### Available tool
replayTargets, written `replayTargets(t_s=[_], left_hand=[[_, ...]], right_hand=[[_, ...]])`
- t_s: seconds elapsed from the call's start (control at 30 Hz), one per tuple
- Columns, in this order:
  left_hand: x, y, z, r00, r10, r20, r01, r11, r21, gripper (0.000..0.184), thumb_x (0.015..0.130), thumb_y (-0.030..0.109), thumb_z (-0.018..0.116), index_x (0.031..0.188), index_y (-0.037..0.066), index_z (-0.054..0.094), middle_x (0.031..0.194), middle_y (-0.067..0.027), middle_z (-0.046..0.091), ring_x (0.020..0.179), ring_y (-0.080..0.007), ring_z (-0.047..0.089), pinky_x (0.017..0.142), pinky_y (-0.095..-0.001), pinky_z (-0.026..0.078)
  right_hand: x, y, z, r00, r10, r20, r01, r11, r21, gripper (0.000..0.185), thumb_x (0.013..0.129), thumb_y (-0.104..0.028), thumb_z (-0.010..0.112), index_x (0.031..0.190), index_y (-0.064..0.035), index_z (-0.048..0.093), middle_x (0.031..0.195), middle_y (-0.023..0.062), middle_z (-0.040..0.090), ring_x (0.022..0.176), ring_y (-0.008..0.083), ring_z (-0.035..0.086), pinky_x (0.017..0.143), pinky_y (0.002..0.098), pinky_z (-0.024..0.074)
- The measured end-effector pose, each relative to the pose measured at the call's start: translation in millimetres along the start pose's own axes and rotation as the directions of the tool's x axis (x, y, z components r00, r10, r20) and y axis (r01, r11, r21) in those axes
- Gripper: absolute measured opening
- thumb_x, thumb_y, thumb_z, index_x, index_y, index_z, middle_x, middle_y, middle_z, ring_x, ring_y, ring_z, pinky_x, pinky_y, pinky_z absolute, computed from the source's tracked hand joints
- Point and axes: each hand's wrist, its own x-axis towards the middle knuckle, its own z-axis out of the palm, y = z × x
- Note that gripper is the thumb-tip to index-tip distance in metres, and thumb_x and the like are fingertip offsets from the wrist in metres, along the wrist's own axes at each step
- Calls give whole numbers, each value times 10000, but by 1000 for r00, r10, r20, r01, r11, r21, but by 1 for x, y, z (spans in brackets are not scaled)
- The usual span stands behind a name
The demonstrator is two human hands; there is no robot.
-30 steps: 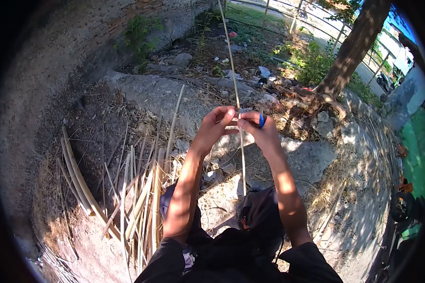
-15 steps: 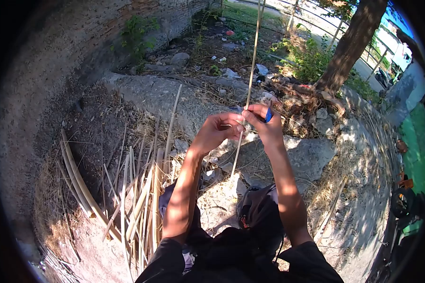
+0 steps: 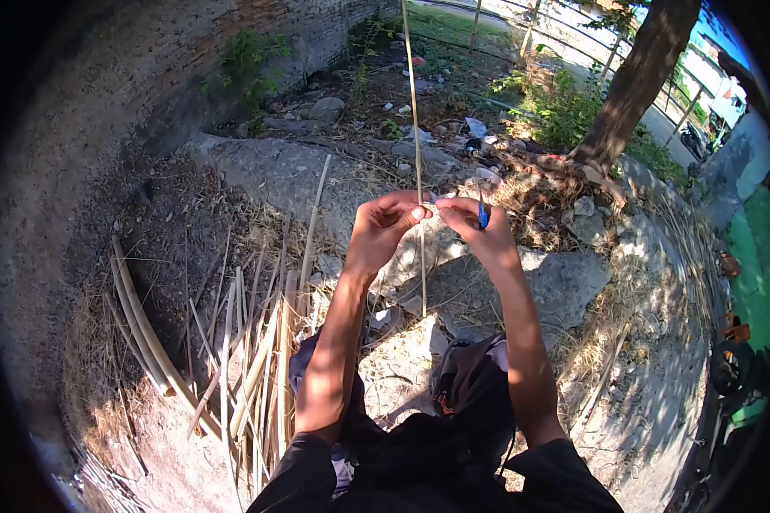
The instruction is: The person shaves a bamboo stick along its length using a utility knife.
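Thin pale strip [image 3: 414,107]: runs from the top of view, between the hands, to a near end ahead of the knees. Left hand [image 3: 376,235]: grip pinching the strip, thumb to fingers. Right hand [image 3: 486,238]: fingertips just beside the left's, blue object [image 3: 482,215] held among its fingers; thumb contact with strip unclear. Advised: firm left pinch near the right fingertips, to limit sway; blue object angled off the left thumb. Loose strips [image 3: 284,368] lie left of the legs.
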Motion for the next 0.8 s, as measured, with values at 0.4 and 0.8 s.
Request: replayTargets(t_s=[0.4,0.8], left_hand=[[-28,48,9,992,-42,-120,114,707,698,247,989,119,773,1213,17,748,1118,-111,807,1084,-189,770,825,-344,620],[-106,96,12,984,-176,21,58,434,899,321,1036,218,689,1314,64,644,983,-129,756,819,-283,734,762,-423,562]], right_hand=[[2,12,0,952,-290,-102,206,848,-488,148,886,-86,836,1027,-131,851,855,75,758,707,162,709,655,344,530],[1,-18,-16,934,-297,196,351,860,-371,178,851,-98,862,1027,-124,852,1065,52,810,937,196,770,793,325,589]])
